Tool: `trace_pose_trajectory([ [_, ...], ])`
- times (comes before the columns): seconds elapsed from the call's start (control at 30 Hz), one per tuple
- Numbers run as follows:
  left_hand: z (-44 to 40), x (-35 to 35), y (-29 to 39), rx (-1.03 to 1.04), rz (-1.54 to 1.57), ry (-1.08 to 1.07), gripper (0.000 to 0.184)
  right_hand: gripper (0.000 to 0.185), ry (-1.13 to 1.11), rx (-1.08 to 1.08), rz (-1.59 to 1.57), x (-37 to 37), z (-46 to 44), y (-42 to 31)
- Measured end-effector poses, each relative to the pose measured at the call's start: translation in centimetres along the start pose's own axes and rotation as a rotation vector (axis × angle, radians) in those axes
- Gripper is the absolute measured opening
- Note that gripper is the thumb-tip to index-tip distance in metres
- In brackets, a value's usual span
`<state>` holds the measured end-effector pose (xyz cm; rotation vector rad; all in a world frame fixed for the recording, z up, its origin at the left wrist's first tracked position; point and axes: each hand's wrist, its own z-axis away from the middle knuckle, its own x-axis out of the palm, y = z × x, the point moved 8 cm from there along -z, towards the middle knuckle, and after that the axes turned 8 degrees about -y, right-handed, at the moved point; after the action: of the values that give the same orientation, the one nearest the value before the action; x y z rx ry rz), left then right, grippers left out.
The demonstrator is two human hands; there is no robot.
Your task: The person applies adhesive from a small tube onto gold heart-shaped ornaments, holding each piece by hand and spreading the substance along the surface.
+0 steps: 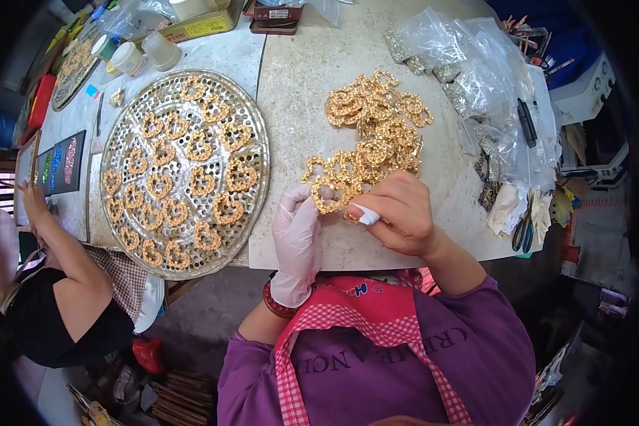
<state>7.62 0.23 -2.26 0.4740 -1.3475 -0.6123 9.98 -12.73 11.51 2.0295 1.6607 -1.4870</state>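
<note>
gold heart [326, 208], probably light, stiff: left hand [296, 238] is pinching its rim, soundest hold. right hand [405, 213] is closing fingertips, contents unclear.

A pale, speckled table [291, 92] is set above a dark grey floor [206, 312]. Wooden slats [181, 401] are stacked below at the left. Bright light is reflected off the tabletop; the outer edges are left dim.
</note>
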Motion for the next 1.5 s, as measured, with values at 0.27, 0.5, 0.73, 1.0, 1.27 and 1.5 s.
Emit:
trace_pose_trajectory([
  [0.27,-0.02,0.21,0.15,0.021,0.028,-0.027,0.017,0.018,0.059,0.029,-0.007,-0.61,0.18,0.21],
  [0.5,0.03,0.15,0.1,0.022,0.034,-0.014,0.017,0.018,0.055,0.032,-0.005,-0.52,0.24,0.2],
  [0.73,-0.02,0.14,0.02,0.021,0.039,-0.02,0.016,0.018,0.061,0.031,0.001,-0.67,0.17,0.14],
  [1.0,0.01,0.29,0.23,0.054,-0.009,-0.043,0.015,0.019,0.068,0.03,0.007,-0.68,0.16,0.08],
  [1.27,-0.03,0.04,0.11,0.056,-0.032,-0.032,0.015,0.02,0.065,0.023,0.01,-0.71,0.12,0.02],
  [1.5,-0.03,0.16,-0.07,-0.006,0.05,-0.034,0.016,0.02,0.079,0.025,0.005,-0.74,0.23,0.06],
])
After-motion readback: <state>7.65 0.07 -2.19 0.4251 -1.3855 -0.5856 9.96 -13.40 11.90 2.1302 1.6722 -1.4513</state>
